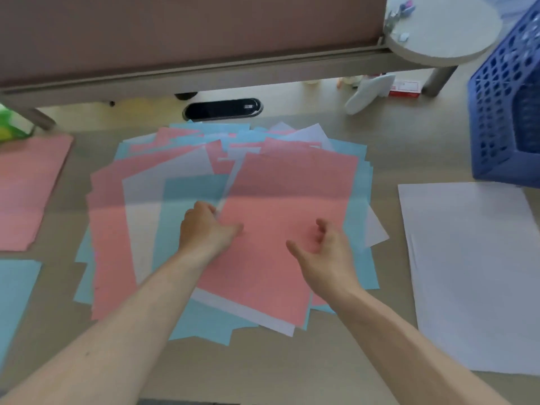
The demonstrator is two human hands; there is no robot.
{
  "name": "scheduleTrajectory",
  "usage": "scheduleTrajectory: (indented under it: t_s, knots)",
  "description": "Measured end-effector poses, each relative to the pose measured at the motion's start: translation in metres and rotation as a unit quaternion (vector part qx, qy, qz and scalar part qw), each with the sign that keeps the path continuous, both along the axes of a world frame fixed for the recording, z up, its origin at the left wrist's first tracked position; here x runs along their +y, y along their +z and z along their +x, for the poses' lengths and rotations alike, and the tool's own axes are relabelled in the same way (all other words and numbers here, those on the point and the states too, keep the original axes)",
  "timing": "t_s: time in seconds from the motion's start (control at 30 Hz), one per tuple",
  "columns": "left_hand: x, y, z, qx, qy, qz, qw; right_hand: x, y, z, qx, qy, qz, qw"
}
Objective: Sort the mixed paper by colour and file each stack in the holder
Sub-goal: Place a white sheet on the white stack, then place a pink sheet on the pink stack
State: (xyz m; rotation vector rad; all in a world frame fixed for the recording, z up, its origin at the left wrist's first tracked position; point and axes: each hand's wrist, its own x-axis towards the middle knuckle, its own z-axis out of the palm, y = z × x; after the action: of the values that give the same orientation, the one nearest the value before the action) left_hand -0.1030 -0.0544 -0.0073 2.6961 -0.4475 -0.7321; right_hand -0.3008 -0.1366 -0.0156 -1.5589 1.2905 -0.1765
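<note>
Pink sheet [289, 200] atop pile [187, 317], long axis pointing away, is being pinched at its left edge by left hand [204, 229]. Right hand [324, 247] is being held above it, relaxed, empty. Pink stack [29, 185] is lying leftward.

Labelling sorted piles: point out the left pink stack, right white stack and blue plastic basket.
Pink paper stack [29, 185], head view, top sheet's middle.
White paper stack [473, 273], head view, top sheet's middle.
Blue latticed plastic basket [496, 112], head view, side wall.

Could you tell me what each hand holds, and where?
The left hand pinches the top pink sheet at its left edge; the right hand holds nothing.
</note>
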Motion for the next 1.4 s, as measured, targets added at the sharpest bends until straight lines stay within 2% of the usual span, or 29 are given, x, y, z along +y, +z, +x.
scheduleTrajectory:
  t_s: [0.17, 0.37, 0.43, 0.53, 0.7, 0.8, 0.9, 0.97, 1.2, 1.4]
  knots:
    - [0.003, -0.001, 0.009, 0.009, -0.017, -0.015, 1.0, 0.008, -0.001, 0.009, 0.042, 0.0, -0.043, 0.998]
    - [0.011, -0.007, 0.014, -0.016, -0.095, -0.052, 0.994, 0.01, -0.005, 0.018, 0.076, -0.022, -0.079, 0.994]
    - [0.01, -0.008, 0.016, 0.002, -0.09, -0.048, 0.995, 0.011, -0.006, 0.021, 0.083, -0.025, -0.083, 0.993]
    - [0.008, -0.005, 0.02, 0.075, -0.037, -0.081, 0.993, 0.014, -0.007, 0.024, 0.087, -0.033, -0.086, 0.992]
    - [0.028, -0.001, 0.035, 0.095, -0.13, -0.178, 0.971, 0.019, -0.004, 0.03, 0.062, -0.059, -0.083, 0.993]
    - [0.047, 0.008, 0.065, 0.15, -0.054, -0.275, 0.948, 0.023, 0.002, 0.051, 0.025, -0.085, -0.074, 0.993]
    - [0.073, 0.017, 0.107, 0.195, 0.016, -0.32, 0.927, 0.029, 0.01, 0.09, -0.037, -0.087, -0.027, 0.995]
    - [0.093, 0.017, 0.135, 0.211, 0.054, -0.333, 0.917, 0.036, 0.012, 0.121, -0.058, -0.051, -0.003, 0.997]
    - [0.178, 0.008, 0.256, 0.122, 0.112, -0.313, 0.935, 0.094, 0.011, 0.253, -0.05, 0.039, -0.035, 0.997]
    - [0.267, 0.015, 0.395, -0.035, 0.11, -0.21, 0.971, 0.181, -0.001, 0.405, -0.031, 0.127, -0.053, 0.99]
